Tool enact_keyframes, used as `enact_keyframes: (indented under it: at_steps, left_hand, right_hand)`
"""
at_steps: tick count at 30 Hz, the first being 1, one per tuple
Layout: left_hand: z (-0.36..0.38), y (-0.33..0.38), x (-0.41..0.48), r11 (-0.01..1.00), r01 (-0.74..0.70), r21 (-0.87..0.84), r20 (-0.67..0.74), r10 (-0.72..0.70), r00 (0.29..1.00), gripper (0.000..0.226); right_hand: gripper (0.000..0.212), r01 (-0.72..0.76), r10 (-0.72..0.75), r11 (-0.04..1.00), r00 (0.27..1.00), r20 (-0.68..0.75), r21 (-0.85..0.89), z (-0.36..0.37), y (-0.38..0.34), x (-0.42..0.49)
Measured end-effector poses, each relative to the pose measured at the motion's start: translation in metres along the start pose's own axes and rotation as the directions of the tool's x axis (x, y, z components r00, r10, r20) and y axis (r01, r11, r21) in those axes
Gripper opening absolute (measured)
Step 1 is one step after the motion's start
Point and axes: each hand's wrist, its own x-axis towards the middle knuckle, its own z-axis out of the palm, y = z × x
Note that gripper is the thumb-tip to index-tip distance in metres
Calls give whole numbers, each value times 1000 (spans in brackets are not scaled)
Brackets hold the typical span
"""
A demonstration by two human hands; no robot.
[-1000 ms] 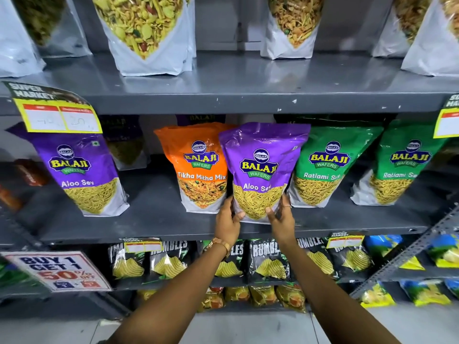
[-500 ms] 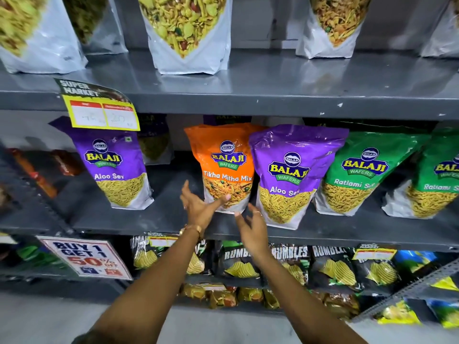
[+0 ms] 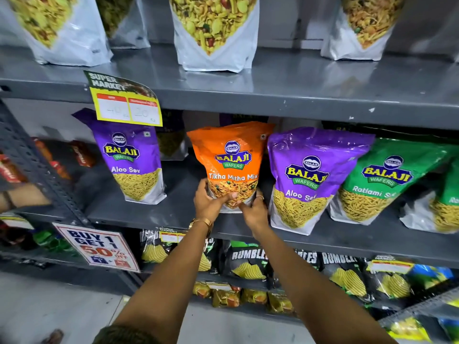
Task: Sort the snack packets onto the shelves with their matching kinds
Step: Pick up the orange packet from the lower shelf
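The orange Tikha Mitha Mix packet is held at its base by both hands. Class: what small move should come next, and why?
Probably lift the orange Tikha Mitha Mix packet clear of the middle shelf. The left hand and right hand grip its base, and it stands between two purple Aloo Sev packets, splitting that kind. No other orange packet is clearly in view, so its destination cannot be told.

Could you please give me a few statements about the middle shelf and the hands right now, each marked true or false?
1. Both hands, left hand and right hand, grip the orange Tikha Mitha Mix packet. True.
2. The orange packet stands between two green packets. False: purple Aloo Sev packets flank it.
3. The green Ratlami Sev packet is at the shelf's left end. False: it is right of the purple one.
4. A bracelet circles the left wrist. True.
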Motion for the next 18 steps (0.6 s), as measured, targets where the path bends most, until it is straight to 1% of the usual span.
enact_keyframes:
  at_steps: [2,5,9,11,12,13,16,18]
  left_hand:
    - [-6,1,-6,1000,0,20,-54,2,999,61]
    - [-10,3,-12,999,-27,26,-77,29,997,57]
    - [-22,7,-16,996,4,89,-12,-3,1000,65]
    - [-36,8,-29,993,2,118,51,-8,999,66]
    - [-63,3,-65,991,53,125,-43,-48,998,66]
    - [-89,-1,-100,990,92,105,-125,-79,989,65]
    - [-100,2,-125,995,83,53,-152,-74,986,60]
    - [-91,12,-138,996,89,23,-181,-83,980,58]
  right_hand:
    - [57,16,-15,1000,1000,21,-27,2,1,3]
    - [52,12,-11,1000,1000,12,-24,0,2,6]
    - [29,28,-30,998,998,50,55,-9,-1,-4]
    - [33,64,-66,997,997,38,34,-11,8,-17]
    - [35,76,-78,997,982,171,16,-2,17,-45]
    - [38,118,-110,993,955,274,-13,10,26,-76]
    - [42,151,-153,988,942,298,28,4,26,-95]
    - [43,223,-227,974,932,284,47,-9,17,-101]
